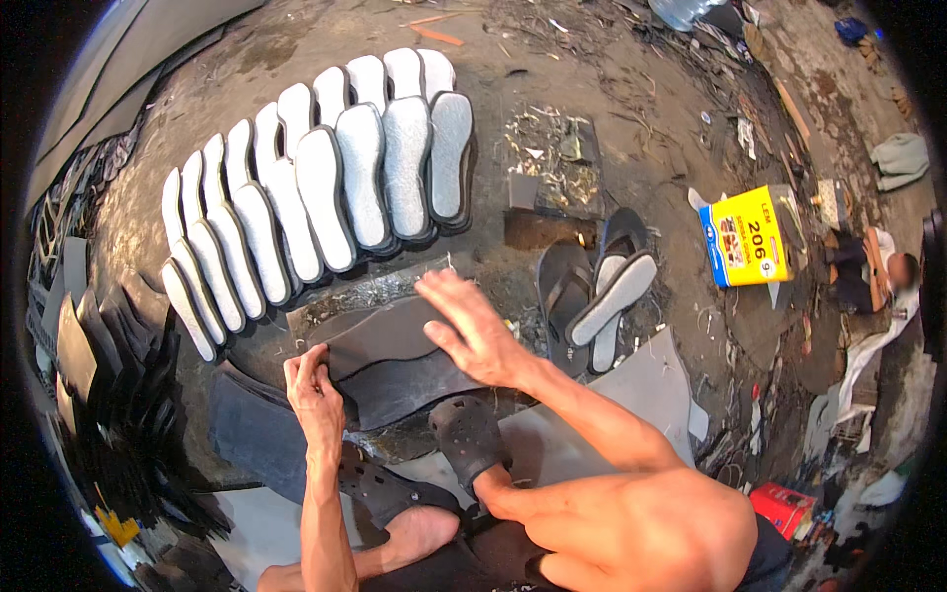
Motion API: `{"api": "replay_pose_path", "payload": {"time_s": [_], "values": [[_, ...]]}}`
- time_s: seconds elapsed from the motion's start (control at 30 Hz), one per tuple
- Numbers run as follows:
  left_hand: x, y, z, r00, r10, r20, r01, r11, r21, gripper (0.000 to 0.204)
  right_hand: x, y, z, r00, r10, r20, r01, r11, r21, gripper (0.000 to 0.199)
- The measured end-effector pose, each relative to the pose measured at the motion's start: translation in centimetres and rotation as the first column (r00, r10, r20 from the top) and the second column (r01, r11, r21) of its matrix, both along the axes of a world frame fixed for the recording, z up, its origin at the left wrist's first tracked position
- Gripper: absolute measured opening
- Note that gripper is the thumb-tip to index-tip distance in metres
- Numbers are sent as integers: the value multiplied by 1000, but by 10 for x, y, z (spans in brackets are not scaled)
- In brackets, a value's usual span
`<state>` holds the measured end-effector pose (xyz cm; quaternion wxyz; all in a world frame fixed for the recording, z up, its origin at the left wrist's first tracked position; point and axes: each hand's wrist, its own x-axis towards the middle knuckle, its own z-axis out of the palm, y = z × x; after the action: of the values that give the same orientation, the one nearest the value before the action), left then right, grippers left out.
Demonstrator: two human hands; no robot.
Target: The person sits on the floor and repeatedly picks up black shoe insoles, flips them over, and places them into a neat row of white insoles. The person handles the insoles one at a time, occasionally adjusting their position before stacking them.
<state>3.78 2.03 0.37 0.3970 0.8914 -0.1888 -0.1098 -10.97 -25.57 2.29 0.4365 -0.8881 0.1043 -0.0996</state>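
Here, on a dirty workshop floor, the right hand [473,331] lies spread flat on a dark rubber sheet [395,360] while the left hand [314,385] pinches its near edge, a grip best kept firm so the sheet cannot slide, with pale insoles [316,187] fanned beyond.

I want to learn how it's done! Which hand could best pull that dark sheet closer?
Probably the left hand: its fingers pinch the near edge of the dark sheet. The right hand lies flat and open on top, pressing it down.
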Motion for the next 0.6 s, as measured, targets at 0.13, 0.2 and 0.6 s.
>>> {"api": "replay_pose_path", "payload": {"time_s": [0.13,0.2,0.6], "values": [[-16,4,-3,978,-16,207,5,999,51,40,-63,-40,9,825,-549,130,561,772,-300,58],[-30,-7,8,978,-14,207,-1,998,69,58,-110,-63,-14,568,-791,227,807,482,-340,75],[-9,-17,2,999,50,16,-49,998,-46,73,-176,-65,-46,351,-927,-135,936,343,78,104]]}}
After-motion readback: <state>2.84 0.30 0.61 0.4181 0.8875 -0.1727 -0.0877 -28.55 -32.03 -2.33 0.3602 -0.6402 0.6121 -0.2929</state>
